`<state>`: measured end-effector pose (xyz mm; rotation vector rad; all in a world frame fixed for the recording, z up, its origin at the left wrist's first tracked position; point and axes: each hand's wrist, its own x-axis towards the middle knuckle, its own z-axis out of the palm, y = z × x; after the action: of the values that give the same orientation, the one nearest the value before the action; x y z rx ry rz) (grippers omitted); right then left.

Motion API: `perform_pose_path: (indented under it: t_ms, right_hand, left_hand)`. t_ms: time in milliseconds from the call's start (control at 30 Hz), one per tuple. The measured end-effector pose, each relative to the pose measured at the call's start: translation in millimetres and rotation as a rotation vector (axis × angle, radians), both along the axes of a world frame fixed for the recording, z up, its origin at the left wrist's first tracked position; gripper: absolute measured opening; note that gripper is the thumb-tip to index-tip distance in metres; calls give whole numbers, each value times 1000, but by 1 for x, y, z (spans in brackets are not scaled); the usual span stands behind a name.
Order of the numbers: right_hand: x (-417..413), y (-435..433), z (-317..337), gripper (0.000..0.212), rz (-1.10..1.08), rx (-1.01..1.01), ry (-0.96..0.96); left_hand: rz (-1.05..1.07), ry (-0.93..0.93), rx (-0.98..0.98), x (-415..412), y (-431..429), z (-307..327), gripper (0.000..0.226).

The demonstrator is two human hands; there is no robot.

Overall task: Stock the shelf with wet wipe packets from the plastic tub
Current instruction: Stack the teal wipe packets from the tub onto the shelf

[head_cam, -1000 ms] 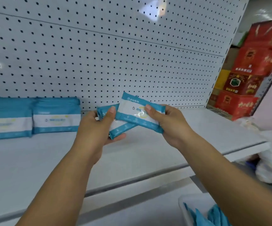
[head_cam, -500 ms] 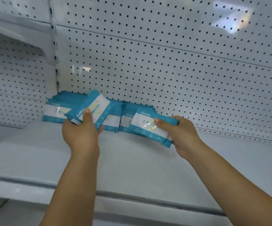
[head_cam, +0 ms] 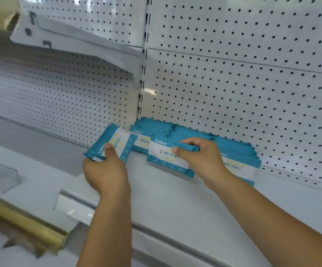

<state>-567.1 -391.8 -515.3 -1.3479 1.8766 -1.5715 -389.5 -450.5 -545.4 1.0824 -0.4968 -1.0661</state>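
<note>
On the shelf (head_cam: pixel 175 199): stocked packets (head_cam: pixel 235 151) stand in a row against the pegboard (head_cam: pixel 233 83).
Left hand (head_cam: pixel 106 174): fingers curled round the left packet (head_cam: pixel 115 143), which is tilted, at nine o'clock from the row.
Right hand (head_cam: pixel 200 158): thumb in front, fingers over the top edge, gripping the right packet (head_cam: pixel 164 157), upright before the row.
Gold rail (head_cam: pixel 21 222): seven o'clock, blurred.

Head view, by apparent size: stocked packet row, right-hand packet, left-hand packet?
1. stocked packet row, clearly largest.
2. right-hand packet and left-hand packet: they look alike, so unranked.
</note>
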Motion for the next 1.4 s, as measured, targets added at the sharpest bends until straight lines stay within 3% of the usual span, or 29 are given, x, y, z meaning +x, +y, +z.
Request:
perform_pose_path:
  t_ms: [167, 433, 600, 667, 767, 867, 1067, 1133, 1267, 1400]
  right_hand:
    - [20, -48, -8, 21, 29, -81, 197]
    - [33, -106, -27, 25, 39, -167, 355]
    - [22, -119, -44, 36, -88, -227, 758]
    - [19, -120, -44, 40, -125, -246, 822]
    - [16, -114, -41, 31, -142, -291, 698]
    - [18, -96, -22, 16, -105, -298, 395]
    - [20, -51, 18, 32, 96, 46, -151]
    - [17, -33, 16, 39, 133, 78, -292]
    - [4, 2, 11, 18, 95, -24, -375]
    - [-12, 21, 9, 22, 70, -72, -383]
  left_hand:
    - [21, -7, -2, 16, -13, -3, 28]
    - [-21, 84, 31, 22, -31, -7, 26]
    - [-56, 88, 9, 16, -34, -7, 29]
    - [-72, 86, 6, 15, -35, -8, 31]
    - [-85, 93, -15, 15, -36, -9, 28]
    - [-130, 112, -65, 13, -32, -8, 20]
    - [-388, 133, -205, -12, -17, 3, 29]
    - [-489, 122, -231, -23, -11, 6, 30]
    - [-567, 105, -246, -38, 2, 6, 20]
    - [-609, 137, -242, -49, 11, 8, 16]
